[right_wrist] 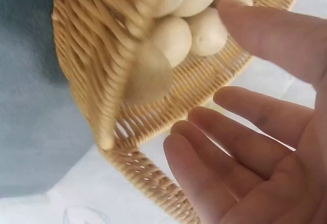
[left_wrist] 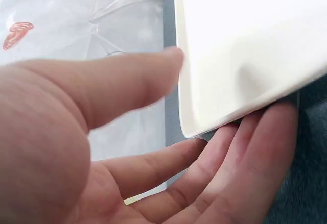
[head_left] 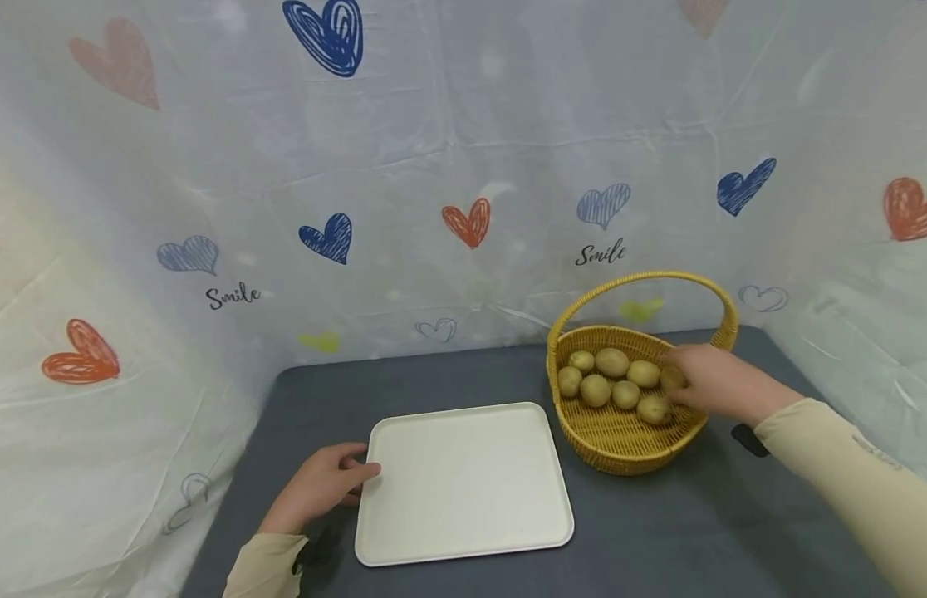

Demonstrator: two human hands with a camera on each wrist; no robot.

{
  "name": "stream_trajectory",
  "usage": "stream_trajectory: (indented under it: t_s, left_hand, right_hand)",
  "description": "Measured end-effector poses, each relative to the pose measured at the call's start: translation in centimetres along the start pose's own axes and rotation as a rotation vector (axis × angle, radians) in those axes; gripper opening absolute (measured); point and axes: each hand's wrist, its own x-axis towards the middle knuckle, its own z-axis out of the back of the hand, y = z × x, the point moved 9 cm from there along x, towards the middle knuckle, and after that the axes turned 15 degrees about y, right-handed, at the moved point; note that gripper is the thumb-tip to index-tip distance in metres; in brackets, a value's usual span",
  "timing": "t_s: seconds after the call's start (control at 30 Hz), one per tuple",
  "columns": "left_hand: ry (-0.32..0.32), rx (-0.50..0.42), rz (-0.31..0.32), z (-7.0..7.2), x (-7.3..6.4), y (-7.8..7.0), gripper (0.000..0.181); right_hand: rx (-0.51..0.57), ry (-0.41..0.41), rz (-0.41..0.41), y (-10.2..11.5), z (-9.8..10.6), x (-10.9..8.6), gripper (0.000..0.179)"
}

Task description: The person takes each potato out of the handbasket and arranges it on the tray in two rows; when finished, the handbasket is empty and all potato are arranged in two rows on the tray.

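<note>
A white rectangular tray (head_left: 467, 486) lies on the dark table. At its left edge, my left hand (head_left: 325, 483) holds the rim, thumb above and fingers beneath; the left wrist view shows these fingers (left_wrist: 271, 137) under the tray. A yellow wicker basket (head_left: 616, 444) with a tall handle stands at the right, with several potatoes (head_left: 611, 363) inside. My right hand (head_left: 706, 380) reaches over its right side, beside a potato (head_left: 673, 379) that it partly hides. In the right wrist view, the right hand (right_wrist: 255, 152) has its fingers spread and grips nothing.
The grey-blue tabletop (head_left: 344, 399) extends around the tray and basket. Behind and at both sides hangs a pale curtain (head_left: 389, 191) printed with hearts and "Smile". The basket handle (head_left: 661, 276) arches above the potatoes, close to the right hand.
</note>
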Motion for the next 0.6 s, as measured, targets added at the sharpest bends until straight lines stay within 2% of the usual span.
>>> stream_trajectory:
  t_s: [0.07, 0.13, 0.33, 0.6]
  left_hand:
    - [-0.004, -0.021, 0.003, -0.1, 0.5, -0.1, 0.075]
    - [-0.01, -0.034, 0.009, -0.1, 0.7, -0.1, 0.073]
    - [-0.041, -0.068, 0.034, 0.1, 0.9, 0.5, 0.071]
    - [-0.058, -0.063, 0.025, 0.2, 1.5, 0.8, 0.071]
  right_hand:
    - [0.03, 0.033, -0.001, -0.3, 0.1, 0.7, 0.016]
    - [0.06, 0.071, -0.012, -0.6, 0.1, 1.5, 0.004]
    - [0.061, 0.169, -0.055, -1.4, -0.2, 3.2, 0.01]
    - [0.094, 0.304, -0.156, -2.2, -1.2, 4.2, 0.011]
